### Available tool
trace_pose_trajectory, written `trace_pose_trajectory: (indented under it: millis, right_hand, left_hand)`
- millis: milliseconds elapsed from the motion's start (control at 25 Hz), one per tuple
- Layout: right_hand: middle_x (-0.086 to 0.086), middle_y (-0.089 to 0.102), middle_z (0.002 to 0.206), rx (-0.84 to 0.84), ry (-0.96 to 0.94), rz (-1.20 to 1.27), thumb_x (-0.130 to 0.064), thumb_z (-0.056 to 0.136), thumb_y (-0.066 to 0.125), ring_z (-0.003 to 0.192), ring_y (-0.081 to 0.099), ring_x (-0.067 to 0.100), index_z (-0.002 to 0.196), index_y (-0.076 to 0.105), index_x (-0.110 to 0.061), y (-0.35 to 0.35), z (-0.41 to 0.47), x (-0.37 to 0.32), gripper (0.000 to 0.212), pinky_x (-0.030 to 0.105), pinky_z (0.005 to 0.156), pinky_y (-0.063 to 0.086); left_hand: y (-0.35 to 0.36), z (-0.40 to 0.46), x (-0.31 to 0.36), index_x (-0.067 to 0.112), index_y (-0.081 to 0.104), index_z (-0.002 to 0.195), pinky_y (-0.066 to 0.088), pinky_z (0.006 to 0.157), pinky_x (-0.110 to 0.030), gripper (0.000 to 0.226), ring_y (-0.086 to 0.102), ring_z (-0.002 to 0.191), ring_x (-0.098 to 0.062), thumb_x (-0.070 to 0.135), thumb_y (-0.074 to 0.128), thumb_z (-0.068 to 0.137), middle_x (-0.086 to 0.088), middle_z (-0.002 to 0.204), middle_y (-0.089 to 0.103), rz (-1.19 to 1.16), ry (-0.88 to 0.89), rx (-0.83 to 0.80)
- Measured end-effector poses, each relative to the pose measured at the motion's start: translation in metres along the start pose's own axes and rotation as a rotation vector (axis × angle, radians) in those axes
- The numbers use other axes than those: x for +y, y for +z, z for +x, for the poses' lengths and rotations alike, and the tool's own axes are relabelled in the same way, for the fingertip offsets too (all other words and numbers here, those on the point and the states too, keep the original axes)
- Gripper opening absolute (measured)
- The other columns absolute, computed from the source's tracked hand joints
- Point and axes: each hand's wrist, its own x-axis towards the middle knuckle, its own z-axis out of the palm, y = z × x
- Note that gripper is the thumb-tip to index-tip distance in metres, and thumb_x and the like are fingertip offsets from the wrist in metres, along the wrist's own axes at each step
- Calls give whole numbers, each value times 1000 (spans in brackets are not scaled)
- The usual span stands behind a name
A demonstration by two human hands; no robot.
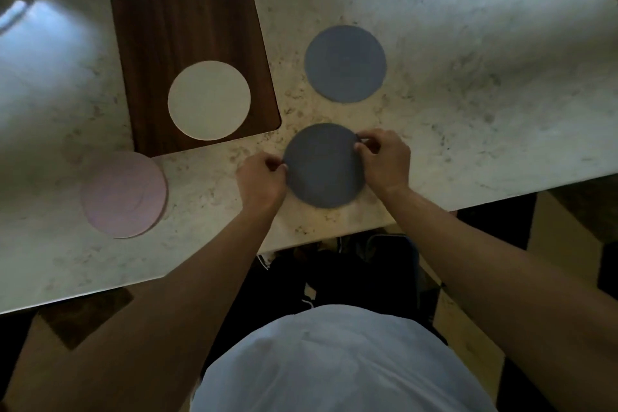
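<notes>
A dark grey round disc (pixel 322 165) lies on the pale stone counter (pixel 468 94) near its front edge. My left hand (pixel 262 179) pinches the disc's left rim with curled fingers. My right hand (pixel 384 160) pinches the upper right rim. A blue-grey disc (pixel 345 63) lies just beyond it. On a dark wooden board (pixel 187 30) sits a white disc (pixel 209 100). A pink disc (pixel 124 194) rests on the counter at the left, below the board.
The counter's front edge (pixel 334 239) runs just below my hands, with dark floor and my legs beneath. A shiny metal object (pixel 10 7) shows at the far left edge. Bare counter stretches to the right.
</notes>
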Motion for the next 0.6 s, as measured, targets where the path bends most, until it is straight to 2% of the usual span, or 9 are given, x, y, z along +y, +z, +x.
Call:
trace_pose_trajectory:
  millis: [160, 320, 440, 520, 600]
  right_hand:
    - [9, 61, 104, 2, -10, -39, -23, 87, 70, 89, 55, 15, 113, 71, -15, 3, -3, 1, 27, 15, 81, 36]
    - [12, 54, 114, -19, -35, -162, -28, 89, 67, 104, 53, 24, 122, 64, -11, 7, -15, 0, 37, 33, 90, 49]
    - [11, 53, 118, -26, 16, -134, -26, 87, 68, 110, 52, 25, 120, 62, -11, 8, -13, -3, 36, 32, 94, 48]
    - [10, 53, 119, -49, 64, -114, -24, 86, 69, 110, 52, 24, 116, 61, -12, 6, -8, -6, 34, 33, 95, 47]
    - [5, 56, 112, -78, 69, -61, -19, 83, 68, 101, 55, 21, 110, 58, -14, 4, -5, -9, 28, 32, 86, 50]
  left_hand:
    - [9, -7, 4, 10, 75, 99, 50, 84, -31, 18, 66, 92, -21, 19, 64, 88, -8, 98, 74, 47, 37, 58]
    - [22, -17, 9, 6, 69, 102, 38, 78, -28, 19, 50, 87, -18, 17, 60, 90, -15, 111, 59, 125, 21, 94]
    - [26, -25, 13, 5, 64, 106, 40, 82, -29, 21, 52, 94, -23, 15, 62, 88, -13, 117, 51, 62, -6, 110]
    - [27, -23, 15, 6, 62, 106, 39, 82, -28, 21, 50, 92, -19, 15, 63, 87, -12, 117, 51, 33, -41, 113]
    - [26, -18, 17, 7, 60, 106, 39, 82, -28, 21, 48, 93, -17, 17, 64, 88, -10, 116, 54, -3, -92, 121]
